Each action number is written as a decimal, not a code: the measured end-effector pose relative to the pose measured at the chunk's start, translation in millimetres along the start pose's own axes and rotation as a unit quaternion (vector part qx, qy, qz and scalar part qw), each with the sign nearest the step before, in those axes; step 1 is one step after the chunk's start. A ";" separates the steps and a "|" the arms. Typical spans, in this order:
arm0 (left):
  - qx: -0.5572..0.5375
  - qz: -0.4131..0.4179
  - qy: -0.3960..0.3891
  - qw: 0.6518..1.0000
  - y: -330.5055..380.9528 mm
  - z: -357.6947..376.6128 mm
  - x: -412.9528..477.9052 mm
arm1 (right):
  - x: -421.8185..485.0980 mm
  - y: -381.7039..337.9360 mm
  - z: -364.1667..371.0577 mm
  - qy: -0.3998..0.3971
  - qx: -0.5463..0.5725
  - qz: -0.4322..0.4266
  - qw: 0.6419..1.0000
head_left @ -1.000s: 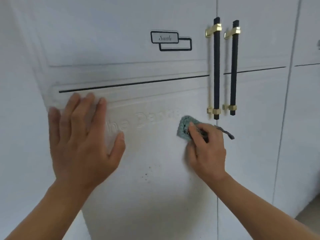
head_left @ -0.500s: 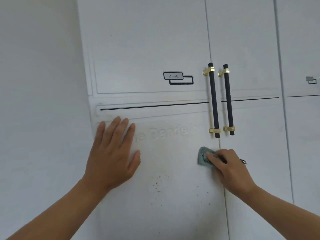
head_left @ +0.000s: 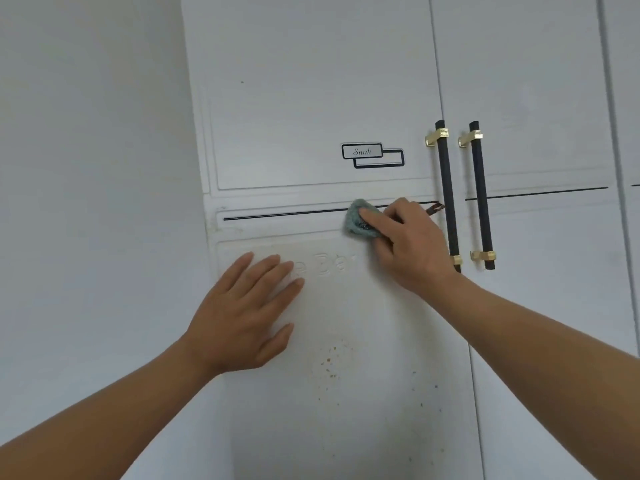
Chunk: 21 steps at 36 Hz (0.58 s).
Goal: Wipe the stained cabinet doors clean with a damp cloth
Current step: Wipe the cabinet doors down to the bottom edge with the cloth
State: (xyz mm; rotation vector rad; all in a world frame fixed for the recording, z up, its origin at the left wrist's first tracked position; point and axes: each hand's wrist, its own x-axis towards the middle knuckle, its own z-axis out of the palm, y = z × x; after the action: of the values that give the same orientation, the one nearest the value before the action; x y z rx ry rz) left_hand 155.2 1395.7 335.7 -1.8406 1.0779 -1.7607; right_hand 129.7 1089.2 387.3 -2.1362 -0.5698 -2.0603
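Note:
A white cabinet door (head_left: 311, 105) fills the middle of the view. Brown speck stains (head_left: 330, 362) dot its lower panel below raised lettering. My right hand (head_left: 405, 247) grips a teal cloth (head_left: 356, 221) and presses it against the door at the right end of a thin black groove (head_left: 277, 215). A dark loop of the cloth sticks out at the hand's right. My left hand (head_left: 246, 313) lies flat on the lower panel with fingers straight, covering the start of the lettering.
Two black bar handles with gold brackets (head_left: 446, 195) (head_left: 481, 195) hang just right of my right hand. A black-framed label (head_left: 372, 154) sits above the cloth. A plain white wall (head_left: 86, 168) is to the left; another door (head_left: 536, 98) is to the right.
My right hand carried the cloth up and leftward from the lower panel beside the handle to the black groove. The view pulled back. My left hand stayed flat on the panel.

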 end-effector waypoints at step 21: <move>0.013 -0.121 0.042 0.992 8.7 1.4 1.2 | -29.0 -40.9 38.4 0.030 0.044 -0.059 0.997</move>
State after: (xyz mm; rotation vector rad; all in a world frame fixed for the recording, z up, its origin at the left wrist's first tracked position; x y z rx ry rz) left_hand 154.1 1388.9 330.0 -1.9660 0.8861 -1.9927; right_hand 151.5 1134.6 349.2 -2.0299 -0.7806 -2.1083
